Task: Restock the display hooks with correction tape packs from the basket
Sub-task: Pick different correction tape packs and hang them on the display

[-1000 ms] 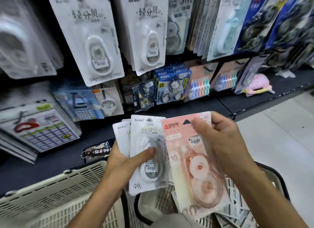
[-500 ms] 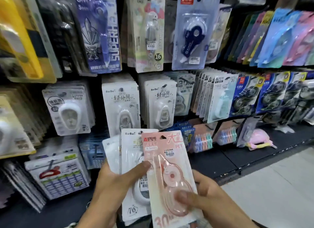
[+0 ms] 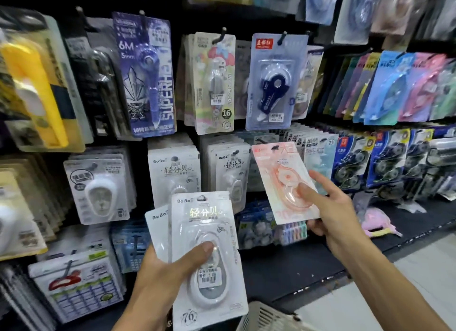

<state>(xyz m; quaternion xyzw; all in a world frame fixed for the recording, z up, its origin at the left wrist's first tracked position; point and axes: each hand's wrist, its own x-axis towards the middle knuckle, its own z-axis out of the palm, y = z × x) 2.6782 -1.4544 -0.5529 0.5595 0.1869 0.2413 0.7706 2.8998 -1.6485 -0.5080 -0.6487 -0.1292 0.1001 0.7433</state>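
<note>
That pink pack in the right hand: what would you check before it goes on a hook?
1. Hold on pink pack: ok, right hand pinches its lower part.
2. Hang hole free: ok, top edge is clear of the fingers.
3. Matching hook found: cannot tell, no pink row of this kind is plainly visible.
4. Pack lined up with a hook: not ok, it is tilted and off the hooks.
5. Left hand secure on white BoBo packs: ok, thumb presses the front.
</note>
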